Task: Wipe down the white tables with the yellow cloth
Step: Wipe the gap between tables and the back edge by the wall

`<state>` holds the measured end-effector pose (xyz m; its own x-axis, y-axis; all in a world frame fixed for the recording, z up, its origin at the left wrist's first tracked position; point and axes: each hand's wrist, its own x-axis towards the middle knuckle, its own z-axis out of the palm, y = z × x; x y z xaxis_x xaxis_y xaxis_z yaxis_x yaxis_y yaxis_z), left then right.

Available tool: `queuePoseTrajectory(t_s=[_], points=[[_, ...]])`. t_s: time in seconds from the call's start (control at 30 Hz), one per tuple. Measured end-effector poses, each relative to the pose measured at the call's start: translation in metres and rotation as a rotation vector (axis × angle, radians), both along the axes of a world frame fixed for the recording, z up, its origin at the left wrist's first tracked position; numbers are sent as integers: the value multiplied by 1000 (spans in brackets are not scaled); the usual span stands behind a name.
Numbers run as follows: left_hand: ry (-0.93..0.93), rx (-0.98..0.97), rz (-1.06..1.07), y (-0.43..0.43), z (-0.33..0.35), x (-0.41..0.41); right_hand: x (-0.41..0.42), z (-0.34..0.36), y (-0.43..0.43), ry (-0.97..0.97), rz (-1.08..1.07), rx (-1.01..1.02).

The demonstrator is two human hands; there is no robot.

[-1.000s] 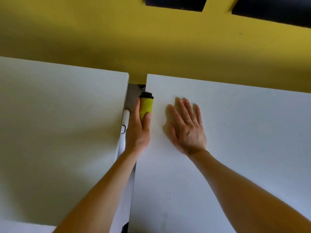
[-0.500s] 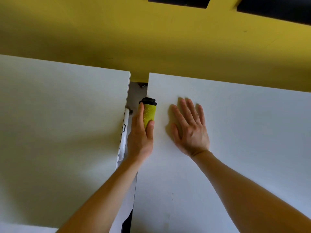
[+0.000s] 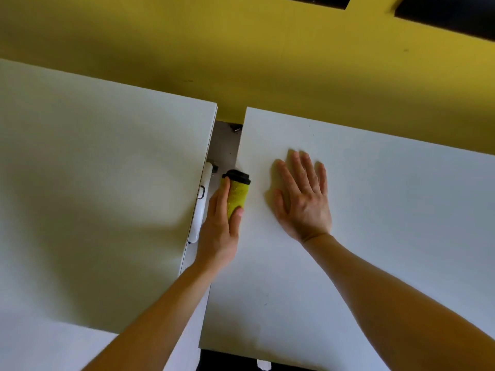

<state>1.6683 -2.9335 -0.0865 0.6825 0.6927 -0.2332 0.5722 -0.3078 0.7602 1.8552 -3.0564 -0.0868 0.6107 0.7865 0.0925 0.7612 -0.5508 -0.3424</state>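
**Tightly rolled yellow cloth gripped at the gap between the tables**

The yellow cloth [image 3: 237, 195] is held in the left hand [image 3: 219, 231], rolled into a short cylinder with a dark band at its far end. The index finger [image 3: 223, 194] is laid straight along the roll's left side, and the thumb [image 3: 237, 214] is pressed against its near right side, so that the roll is pinched between them. The other fingers of this hand are hidden beneath it (how far they are curled cannot be told). The cloth is placed right at the left edge of the right table [image 3: 375, 236], partly over the narrow gap [image 3: 226, 148] that separates it from the left table [image 3: 93, 196].

The right hand [image 3: 302, 202] is laid flat, palm down, on the right table, near its far left corner. Its fingers [image 3: 297, 170] are kept straight and slightly spread, and nothing is held in them. The hand is set just beside the cloth without touching it.

Both forearms are bare. The left one is brought in from the lower left across the gap, the right one from the lower right over the right table.

A white bar [image 3: 203, 199] is seen in the gap, against the edge of the left table and beside the left hand. Beyond both tables a yellow surface [image 3: 267, 62] is seen, with dark openings [image 3: 455, 14] at the top.
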Motion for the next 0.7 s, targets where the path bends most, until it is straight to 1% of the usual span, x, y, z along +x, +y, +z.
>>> queuePoseTrajectory(t_s=[0.07, 0.17, 0.23, 0.27, 0.33, 0.47, 0.53, 0.6, 0.7], points=[[19, -13, 4, 16, -4, 21, 0, 0, 0, 6, 3, -11], [7, 49, 40, 61, -11, 102, 3, -2, 1, 6, 18, -9], [25, 71, 62, 80, -15, 137, 3, -4, 0, 3, 19, -5], [22, 95, 62, 81, -17, 138, 3, -4, 0, 3, 20, -5], [0, 135, 37, 65, -18, 111, 3, -3, 0, 6, 20, -9], [78, 64, 60, -2, 0, 8, 2, -2, -1, 25, 30, -26], [105, 36, 72, -23, 11, -25, 1, -1, -1, 34, 34, -29], [126, 36, 61, -16, 13, -20, 0, 2, 0, 23, 39, -60], [42, 52, 32, 26, -3, 40, 1, 6, -2, 28, 78, -103]])
